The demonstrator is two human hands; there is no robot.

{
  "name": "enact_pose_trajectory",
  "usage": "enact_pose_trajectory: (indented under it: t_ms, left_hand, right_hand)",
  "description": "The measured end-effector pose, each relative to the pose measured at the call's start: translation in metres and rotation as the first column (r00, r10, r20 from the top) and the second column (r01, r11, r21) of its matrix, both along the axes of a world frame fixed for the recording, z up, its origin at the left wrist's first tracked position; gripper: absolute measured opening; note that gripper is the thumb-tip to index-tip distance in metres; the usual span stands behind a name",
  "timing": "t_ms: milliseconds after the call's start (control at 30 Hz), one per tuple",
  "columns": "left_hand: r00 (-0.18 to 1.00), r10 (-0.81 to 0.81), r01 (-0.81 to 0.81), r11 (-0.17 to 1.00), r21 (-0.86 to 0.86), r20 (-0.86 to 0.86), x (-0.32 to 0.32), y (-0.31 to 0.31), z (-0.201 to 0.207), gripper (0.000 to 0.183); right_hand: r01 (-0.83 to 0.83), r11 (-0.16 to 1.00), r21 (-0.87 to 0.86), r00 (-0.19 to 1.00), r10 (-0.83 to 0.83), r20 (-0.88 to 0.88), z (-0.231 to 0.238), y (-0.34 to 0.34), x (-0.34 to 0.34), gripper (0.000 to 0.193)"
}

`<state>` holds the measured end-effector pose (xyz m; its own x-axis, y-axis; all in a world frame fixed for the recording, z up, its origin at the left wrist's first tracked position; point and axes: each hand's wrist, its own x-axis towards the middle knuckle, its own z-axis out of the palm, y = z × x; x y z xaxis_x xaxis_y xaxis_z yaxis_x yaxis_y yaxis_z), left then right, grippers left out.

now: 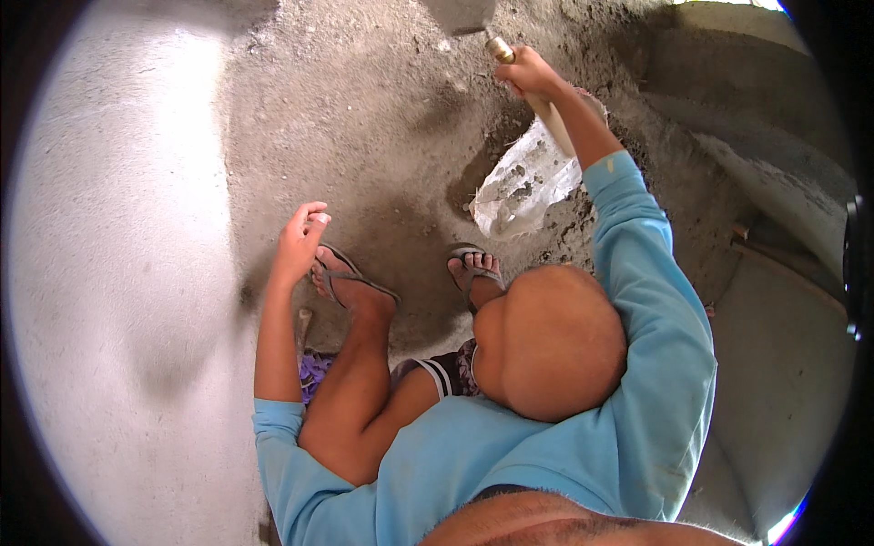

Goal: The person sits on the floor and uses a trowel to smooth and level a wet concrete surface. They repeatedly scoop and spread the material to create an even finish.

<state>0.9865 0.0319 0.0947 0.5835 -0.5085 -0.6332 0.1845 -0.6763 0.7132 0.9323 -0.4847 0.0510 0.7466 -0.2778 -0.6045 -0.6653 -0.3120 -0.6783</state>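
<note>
My right hand (528, 73) is stretched far forward, its fingers wrapped round the handle of a trowel (498, 49). The trowel's grey blade (458, 13) points away from me at the top edge, partly cut off. Below that hand lies a white sack (528, 187) spotted with wet grey mortar. A pale, long piece (552, 124) runs across the sack under my forearm; its kind I cannot make out. My left hand (299, 244) hangs beside my left foot, near the wall, with its fingers loosely bent and apart and nothing visible in them.
A pale plastered wall (118, 227) rises on the left. The ground (337, 118) is rough and sandy, with damp patches. My sandalled feet (341, 273) stand on it. Purple cloth (315, 373) and a stick end (303, 318) sit by my left leg. At right are curved grey surfaces (765, 136) and a stick (787, 268).
</note>
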Motion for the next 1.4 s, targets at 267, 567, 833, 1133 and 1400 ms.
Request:
enact_pose_trajectory:
  t_ms: [267, 567, 833, 1133, 1400]
  left_hand:
    - [0.996, 0.020, -0.018, 1.000, 0.026, -0.089, -0.003, -0.006, 0.005, 0.034]
    - [1.000, -0.015, 0.015, 1.000, -0.010, -0.017, 0.011, -0.021, 0.003, 0.038]
    - [0.997, -0.070, 0.070, 0.998, -0.006, -0.026, 0.005, -0.024, -0.005, 0.038]
    - [0.997, -0.048, 0.049, 0.999, 0.012, -0.057, 0.005, -0.024, -0.003, 0.038]
    - [0.999, -0.036, 0.036, 0.998, -0.042, -0.010, 0.005, -0.015, -0.013, 0.039]
  right_hand:
    - [0.572, 0.775, 0.269, 0.724, -0.631, 0.279, 0.001, 0.059, -0.061, 0.010]
    - [0.378, 0.900, 0.219, 0.917, -0.396, 0.045, -0.015, 0.069, -0.079, 0.010]
    - [0.339, 0.933, 0.125, 0.939, -0.327, -0.103, -0.045, 0.079, -0.108, 0.008]
    - [0.511, 0.812, 0.284, 0.833, -0.549, 0.072, -0.031, 0.087, -0.092, 0.014]
    - [0.521, 0.825, 0.222, 0.829, -0.550, 0.099, -0.031, 0.083, -0.087, 0.013]
